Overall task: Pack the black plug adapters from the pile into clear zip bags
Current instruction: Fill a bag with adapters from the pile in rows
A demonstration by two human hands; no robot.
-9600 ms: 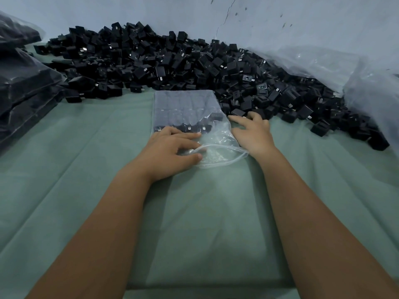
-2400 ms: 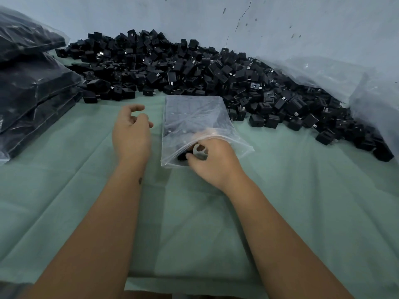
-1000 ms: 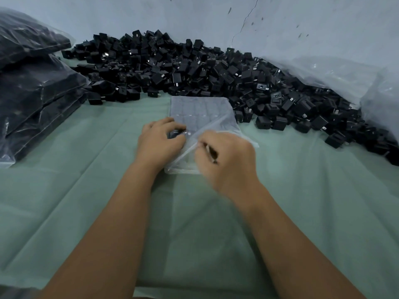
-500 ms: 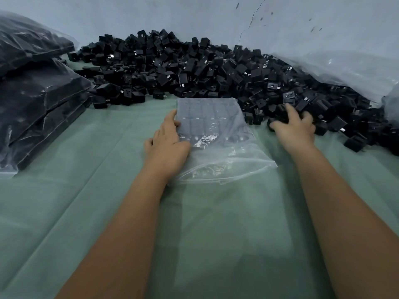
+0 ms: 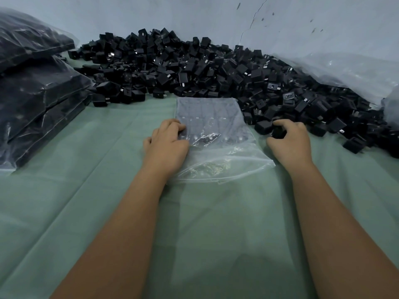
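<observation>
since half a second ago right hand (image 5: pixel 288 143) pulled back gripping one black adapter (image 5: pixel 279 132); left hand (image 5: pixel 166 145) presses flat on zip bag (image 5: pixel 216 134).

Black adapters (image 5: pixel 194 67), clear bag (image 5: pixel 218 134), plain sage-green cloth (image 5: pixel 86 190), and a seemingly pale blue-grey wall (image 5: pixel 151 14).

Heaped black plug adapters (image 5: pixel 194 67) behind flat, part-filled clear zip bag (image 5: pixel 212 134), mouth open
</observation>
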